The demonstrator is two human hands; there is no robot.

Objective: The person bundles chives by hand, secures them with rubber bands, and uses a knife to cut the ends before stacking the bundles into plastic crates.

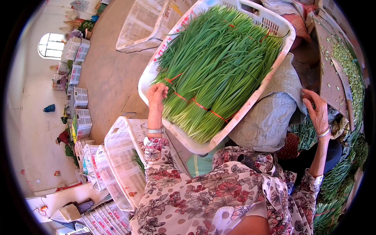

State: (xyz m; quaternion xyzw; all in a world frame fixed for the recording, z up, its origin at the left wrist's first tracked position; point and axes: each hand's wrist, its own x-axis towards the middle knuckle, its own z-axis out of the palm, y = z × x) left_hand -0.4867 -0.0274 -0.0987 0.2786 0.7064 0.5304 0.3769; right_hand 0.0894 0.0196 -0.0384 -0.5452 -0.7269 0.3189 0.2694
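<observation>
A white plastic crate (153, 74) in front of me is filled with long green garlic chives (219, 58). They lie in bundles bound with red ties (200, 105), pale stem ends toward me. At the crate's left side, beside the nearest stems, is my left hand (157, 93), its fingers curled closed. Whatever they may pinch is too small or hidden to make out. My right hand (316, 110) is off to the right, beside a grey woven sack (270, 117). Its fingers are bent but apart, and I see nothing in them.
Other white crates stand at the left (117, 156) and behind the full one (141, 25). On the right, a board (331, 78) carries a long knife (342, 80) and chopped green bits. Loose greens (333, 188) lie near my right arm. More crates (81, 98) line the far wall.
</observation>
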